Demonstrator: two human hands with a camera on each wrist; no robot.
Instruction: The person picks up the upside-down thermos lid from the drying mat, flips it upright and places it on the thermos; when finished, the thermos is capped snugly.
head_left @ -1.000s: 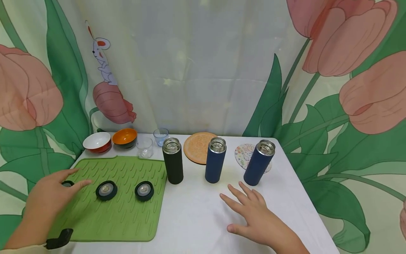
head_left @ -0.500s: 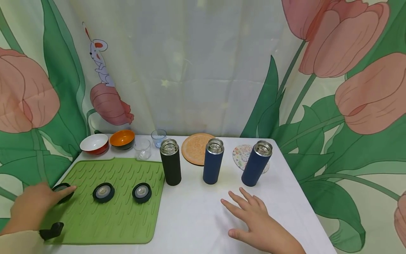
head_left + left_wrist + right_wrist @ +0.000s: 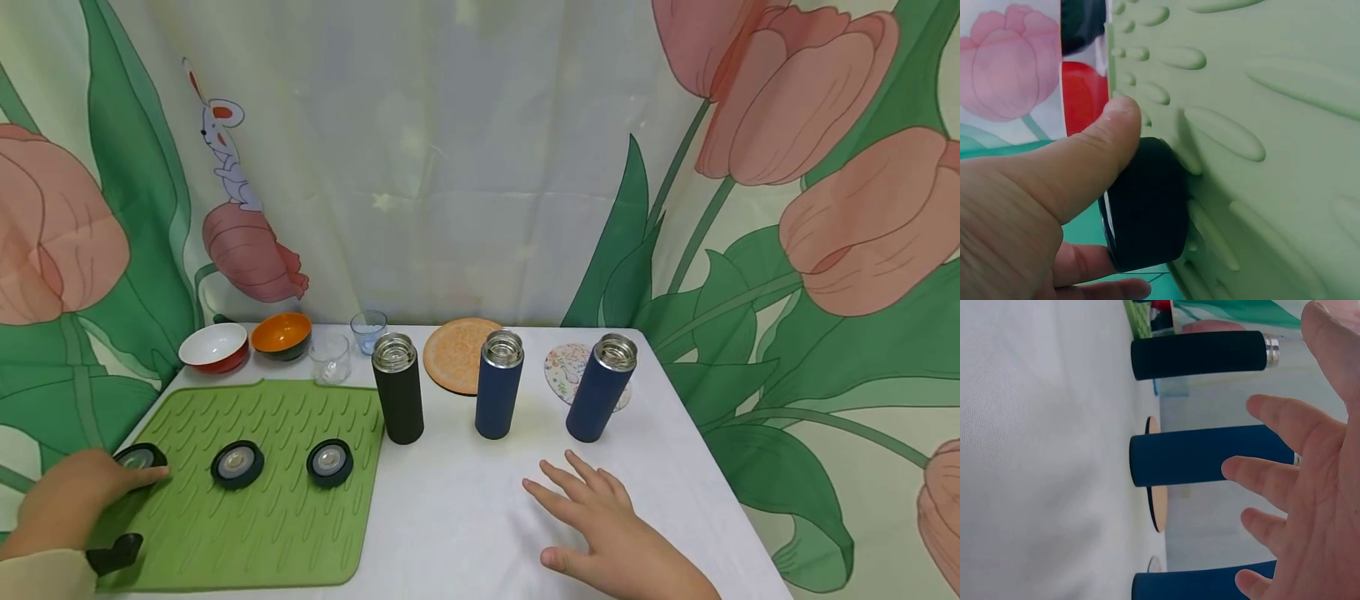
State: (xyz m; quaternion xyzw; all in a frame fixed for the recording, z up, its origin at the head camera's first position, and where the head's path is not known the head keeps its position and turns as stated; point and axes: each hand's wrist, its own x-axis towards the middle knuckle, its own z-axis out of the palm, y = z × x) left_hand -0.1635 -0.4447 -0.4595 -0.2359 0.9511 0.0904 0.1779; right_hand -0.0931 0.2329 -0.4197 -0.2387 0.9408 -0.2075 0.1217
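On the green ridged mat (image 3: 247,533) lie three round black bottle lids with pale inner faces: a middle lid (image 3: 237,464), a right lid (image 3: 330,462) and a left lid (image 3: 141,457). My left hand (image 3: 78,492) pinches the left lid (image 3: 1147,206) between thumb and fingers at its side, close over the mat. Some of its fingers are hidden behind the lid. My right hand (image 3: 600,533) hovers palm down with spread fingers and holds nothing. Beyond it, a black bottle (image 3: 399,396), a blue bottle (image 3: 498,392) and a second blue bottle (image 3: 596,396) stand lidless.
Along the back edge of the white table (image 3: 442,533) sit a red bowl (image 3: 217,348), an orange bowl (image 3: 281,335), a clear glass (image 3: 330,358) and a bluish glass (image 3: 368,332). An orange round trivet (image 3: 453,354) and a floral coaster (image 3: 564,367) lie behind the blue bottles.
My left hand has moved left and down and has closed its thumb and fingers on the left lid. The right hand keeps its spread pose. The head view has shifted slightly.
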